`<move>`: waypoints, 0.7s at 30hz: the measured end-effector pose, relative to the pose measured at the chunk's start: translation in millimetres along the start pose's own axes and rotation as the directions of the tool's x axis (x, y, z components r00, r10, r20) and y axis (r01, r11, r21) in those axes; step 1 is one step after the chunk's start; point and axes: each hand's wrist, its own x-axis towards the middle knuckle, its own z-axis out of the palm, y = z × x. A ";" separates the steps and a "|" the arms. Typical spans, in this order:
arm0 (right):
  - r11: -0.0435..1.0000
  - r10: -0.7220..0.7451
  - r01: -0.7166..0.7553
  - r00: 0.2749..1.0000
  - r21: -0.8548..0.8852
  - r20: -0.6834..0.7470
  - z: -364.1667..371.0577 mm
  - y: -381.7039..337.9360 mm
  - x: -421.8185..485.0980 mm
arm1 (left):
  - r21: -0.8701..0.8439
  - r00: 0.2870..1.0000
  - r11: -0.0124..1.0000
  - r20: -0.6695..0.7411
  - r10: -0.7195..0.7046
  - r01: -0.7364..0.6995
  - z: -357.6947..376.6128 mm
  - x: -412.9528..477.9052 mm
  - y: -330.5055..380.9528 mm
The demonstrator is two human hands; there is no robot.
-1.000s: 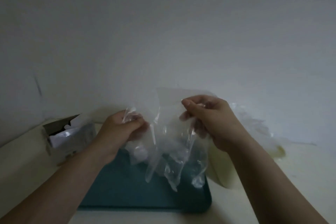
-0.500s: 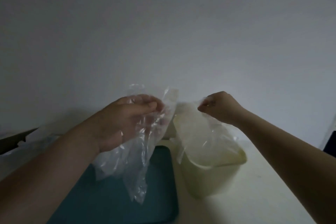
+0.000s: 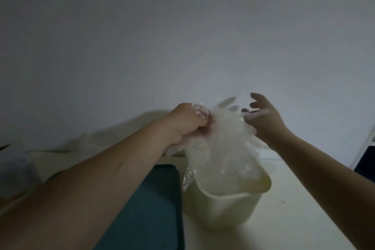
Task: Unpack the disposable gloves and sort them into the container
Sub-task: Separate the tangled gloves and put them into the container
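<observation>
The gloves (image 3: pixel 221 148), a bundle of thin clear film, hang over the container (image 3: pixel 223 201), with the lower ends inside its mouth. The left hand (image 3: pixel 189 121) grips the bundle at its top left, fingers curled round the film. The right hand (image 3: pixel 263 122) is beside the bundle's upper right with its fingers spread, holding nothing. Motion blur makes it unclear whether its fingertips touch the film.

Hazards:
- One flap drapes outside the container's near-left rim. If the bundle is dropped as it hangs, that part is likely to slide out onto the tray (image 3: pixel 150 199).
- The film probably clings. Gloves may lift back out with a withdrawing hand.
- The container looks light. A sideways drag on the bundle could tip it.

The container stands on the table (image 3: pixel 294 219), touching the tray's right edge. A dark object (image 3: pixel 365 160) sits at the far right, well apart. Nothing blocks the container's mouth but the bundle itself.
</observation>
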 end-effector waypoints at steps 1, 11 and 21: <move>1.000 -0.009 0.009 0.999 0.004 -0.044 -6.0 -1.8 -2.6 | 0.057 0.999 0.998 -0.031 -0.026 0.028 3.8 2.0 -6.4; 0.867 0.210 0.159 0.744 -0.473 0.635 30.6 -47.3 -64.2 | 0.231 0.973 0.973 -0.222 0.060 -0.007 22.7 19.2 -37.1; 0.653 0.339 0.361 0.646 -0.665 0.684 96.7 -0.8 -43.9 | 0.188 0.931 0.981 -0.351 0.104 -0.039 -30.7 -34.5 -34.5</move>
